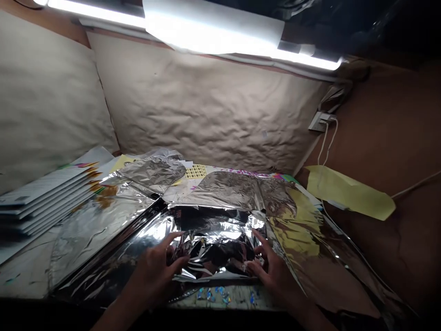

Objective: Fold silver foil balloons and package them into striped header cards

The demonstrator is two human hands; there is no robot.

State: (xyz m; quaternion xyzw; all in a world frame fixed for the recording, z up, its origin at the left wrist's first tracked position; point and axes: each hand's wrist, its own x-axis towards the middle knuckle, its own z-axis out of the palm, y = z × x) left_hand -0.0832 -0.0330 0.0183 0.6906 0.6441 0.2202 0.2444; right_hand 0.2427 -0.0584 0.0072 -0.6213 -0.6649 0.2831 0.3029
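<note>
The left hand (155, 271) and the right hand (272, 273) were held half-open and cupped, fingers spread, against either side of a crumpled silver foil (217, 250); whether it was firmly gripped could not be told. Light, even pressure from both sides was judged best for such thin foil. Holographic scraps (217, 296) lay just nearer the person than the foil, flat foil sheets (223, 193) beyond it, a stack of printed booklets (44, 197) to its left, and a yellow paper sheet (347, 193) to its right.
</note>
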